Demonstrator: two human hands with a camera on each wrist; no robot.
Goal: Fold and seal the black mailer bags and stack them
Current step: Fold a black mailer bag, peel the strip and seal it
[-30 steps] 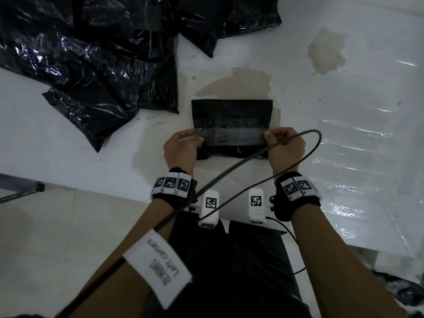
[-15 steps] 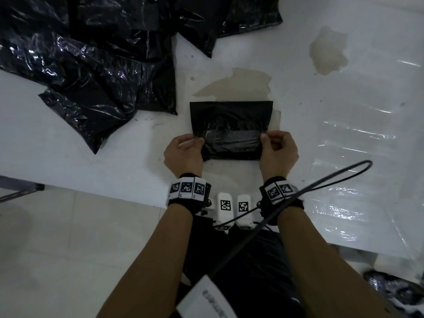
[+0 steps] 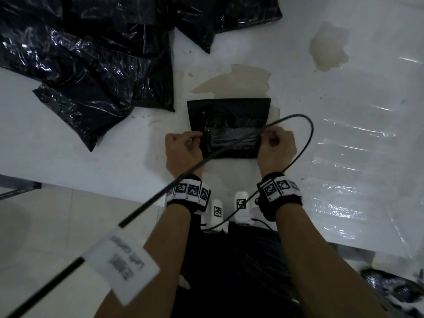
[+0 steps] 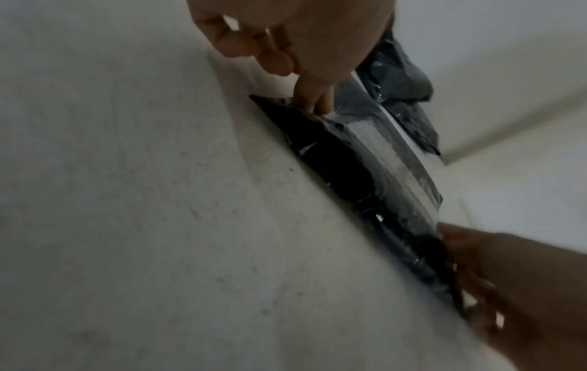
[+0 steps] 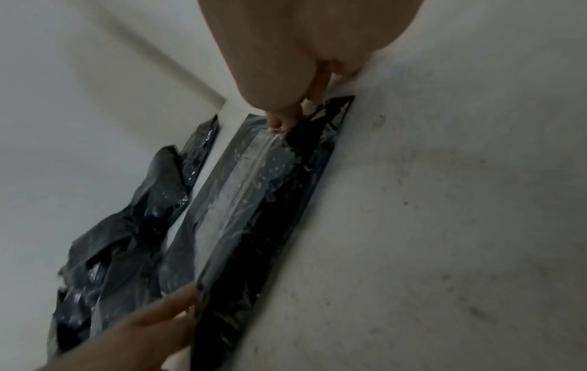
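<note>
A folded black mailer bag (image 3: 229, 111) lies flat on the white table (image 3: 68, 145) in front of me. Its near flap carries a glossy strip (image 3: 231, 138). My left hand (image 3: 199, 140) pinches the flap's left end and my right hand (image 3: 264, 137) pinches its right end. In the left wrist view the left hand (image 4: 312, 108) pinches the mailer bag (image 4: 343, 160) at its corner, with the right hand (image 4: 476, 263) at the far end. In the right wrist view the right hand (image 5: 279, 123) pinches the mailer bag (image 5: 254, 200), and the left hand (image 5: 171, 311) holds the other end.
A crumpled pile of black bags (image 3: 91, 65) covers the table's back left. A clear plastic sheet (image 3: 355, 168) lies on the right. A loose black cable (image 3: 307, 138) loops over the mailer and my right hand. The table's front edge (image 3: 91, 187) runs close to my wrists.
Both hands still pinch the flap's ends and have drawn slightly inward. The loose cable swung out to the right and now loops back across the mailer.
</note>
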